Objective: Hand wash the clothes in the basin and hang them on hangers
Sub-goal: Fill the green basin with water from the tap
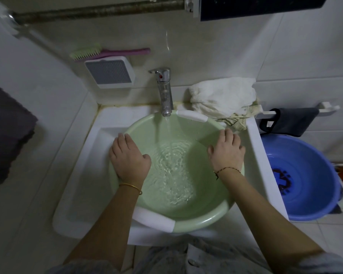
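Note:
A pale green basin (pixel 204 220) with white handle pads sits in the white sink (pixel 81 165). Water runs from the chrome tap (pixel 164 91) into it, and shallow rippling water covers its bottom. My left hand (pixel 128 157) grips the basin's left rim, thumb inside and fingers over the edge. My right hand (pixel 227 151) grips the right rim the same way. A crumpled white cloth (pixel 222 97) with a patterned piece under it lies on the sink ledge at the back right, outside the basin. No clothes are in the basin.
A blue basin (pixel 305 175) with a dark item inside stands on the floor to the right. A dark cloth (pixel 289 121) hangs on a white rail. A green-and-pink brush (pixel 107 53) and a white soap holder (pixel 110 72) are on the wall. A dark towel (pixel 6 133) hangs left.

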`<state>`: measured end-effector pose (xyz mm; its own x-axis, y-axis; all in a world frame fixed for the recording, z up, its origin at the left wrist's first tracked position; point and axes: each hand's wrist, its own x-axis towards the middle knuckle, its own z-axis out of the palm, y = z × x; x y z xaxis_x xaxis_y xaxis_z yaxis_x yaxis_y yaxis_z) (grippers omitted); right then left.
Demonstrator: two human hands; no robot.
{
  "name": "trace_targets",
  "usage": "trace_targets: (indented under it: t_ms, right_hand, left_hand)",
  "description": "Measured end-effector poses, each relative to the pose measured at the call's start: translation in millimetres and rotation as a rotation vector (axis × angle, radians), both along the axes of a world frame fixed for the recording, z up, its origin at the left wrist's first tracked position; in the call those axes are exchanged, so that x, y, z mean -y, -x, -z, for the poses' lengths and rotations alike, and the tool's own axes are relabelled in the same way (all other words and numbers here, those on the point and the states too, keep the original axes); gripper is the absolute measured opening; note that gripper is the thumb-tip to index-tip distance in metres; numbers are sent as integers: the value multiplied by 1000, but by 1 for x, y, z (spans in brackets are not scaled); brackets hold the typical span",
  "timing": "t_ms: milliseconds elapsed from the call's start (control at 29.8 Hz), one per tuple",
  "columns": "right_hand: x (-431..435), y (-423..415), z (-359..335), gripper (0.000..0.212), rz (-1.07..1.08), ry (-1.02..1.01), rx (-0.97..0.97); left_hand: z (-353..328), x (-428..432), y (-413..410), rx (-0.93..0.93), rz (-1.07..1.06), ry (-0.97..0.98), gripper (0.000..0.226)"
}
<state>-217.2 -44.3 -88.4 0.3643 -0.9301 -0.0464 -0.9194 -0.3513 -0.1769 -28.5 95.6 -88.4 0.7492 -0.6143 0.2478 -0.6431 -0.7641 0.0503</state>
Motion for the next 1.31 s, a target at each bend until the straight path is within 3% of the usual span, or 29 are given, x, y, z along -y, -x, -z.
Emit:
trace_targets:
  t_ms: [1311]
  right_hand:
    - [1,-1,1,67,-2,12,-17]
  left_hand:
    - [2,0,-1,6,4,21,79]
